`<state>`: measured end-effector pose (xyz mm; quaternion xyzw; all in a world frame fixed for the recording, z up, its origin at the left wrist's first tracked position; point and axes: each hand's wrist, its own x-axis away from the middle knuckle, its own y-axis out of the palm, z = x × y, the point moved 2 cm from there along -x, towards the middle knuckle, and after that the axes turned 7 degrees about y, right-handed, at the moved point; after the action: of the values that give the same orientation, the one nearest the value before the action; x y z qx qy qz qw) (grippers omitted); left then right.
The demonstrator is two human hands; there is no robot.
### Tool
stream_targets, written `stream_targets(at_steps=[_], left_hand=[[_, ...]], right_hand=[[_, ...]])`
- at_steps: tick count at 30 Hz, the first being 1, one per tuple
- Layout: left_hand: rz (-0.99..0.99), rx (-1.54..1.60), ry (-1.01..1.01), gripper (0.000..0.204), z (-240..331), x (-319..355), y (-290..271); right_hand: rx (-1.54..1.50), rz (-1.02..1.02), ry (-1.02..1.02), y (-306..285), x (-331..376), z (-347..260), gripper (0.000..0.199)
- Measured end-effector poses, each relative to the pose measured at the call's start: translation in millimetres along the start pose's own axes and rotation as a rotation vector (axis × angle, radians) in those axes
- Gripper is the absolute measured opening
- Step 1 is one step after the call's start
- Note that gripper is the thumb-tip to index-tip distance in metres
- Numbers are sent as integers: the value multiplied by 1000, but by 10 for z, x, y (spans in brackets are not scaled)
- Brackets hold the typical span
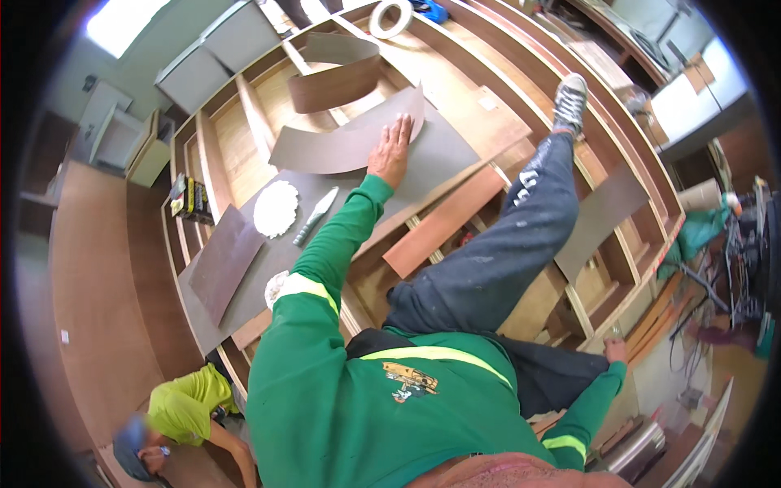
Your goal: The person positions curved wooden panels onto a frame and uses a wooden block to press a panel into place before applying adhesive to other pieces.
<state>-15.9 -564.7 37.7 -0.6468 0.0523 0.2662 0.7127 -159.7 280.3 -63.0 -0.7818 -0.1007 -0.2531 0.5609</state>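
My left hand lies flat with fingers stretched on a curved, thin grey-brown sheet strip. That strip rests on a grey board over a wooden frame. Behind it curls another brown strip. Nearer my left forearm are a utensil with a pale blade and dark handle, a white round patch and a flat dark-brown strip. A crumpled white wad touches my left sleeve. Down to the right, my right hand looks closed by the frame's edge; what it holds is unclear.
My leg stretches across the open-celled wooden frame, beside an orange-brown strip and a grey strip. A white tape roll lies at the far edge, a black-and-yellow container at left. A person in yellow bends down lower left.
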Motion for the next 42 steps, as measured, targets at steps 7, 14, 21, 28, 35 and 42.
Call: stream_targets(at_steps=[7, 14, 21, 28, 35, 42], left_hand=[[-222, 55, 163, 73, 664, 21, -58], [-412, 26, 171, 71, 769, 330, 125], [-306, 109, 329, 72, 519, 635, 430], [-184, 188, 512, 79, 539, 136, 396], [77, 438, 510, 77, 1341, -723, -348], [1, 830, 741, 76, 2783, -1077, -785]], right_hand=[[59, 161, -5, 71, 141, 52, 45], [33, 219, 101, -78, 598, -491, 55], [42, 312, 54, -80, 657, -546, 58], [-213, 506, -19, 137, 1501, -798, 36], [-313, 737, 126, 391, 2672, -972, 52], [-397, 783, 330, 660, 3172, -759, 56]])
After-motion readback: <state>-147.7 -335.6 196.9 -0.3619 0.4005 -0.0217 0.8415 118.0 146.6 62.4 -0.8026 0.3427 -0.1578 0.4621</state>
